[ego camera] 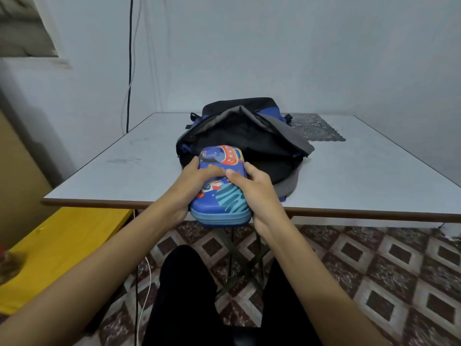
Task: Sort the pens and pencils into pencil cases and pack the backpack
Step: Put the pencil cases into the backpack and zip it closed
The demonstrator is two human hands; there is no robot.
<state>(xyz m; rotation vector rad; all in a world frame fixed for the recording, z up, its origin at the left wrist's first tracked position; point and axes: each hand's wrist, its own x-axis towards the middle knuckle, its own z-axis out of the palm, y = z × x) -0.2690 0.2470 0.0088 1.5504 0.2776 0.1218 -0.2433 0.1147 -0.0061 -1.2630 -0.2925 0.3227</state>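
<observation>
A blue hard-shell pencil case with a rocket and space print is zipped closed and held over the table's front edge. My left hand grips its left side with the thumb lying across the lid. My right hand grips its right side, thumb on top. The far end of the case points into the mouth of a black, blue and grey backpack, which lies open on the white table with its dark interior facing me. No loose pens or pencils show.
A dark patterned mat lies behind the backpack at the right. A yellow surface stands low at the left. Black cables hang down the wall. My legs and a tiled floor are below the table edge.
</observation>
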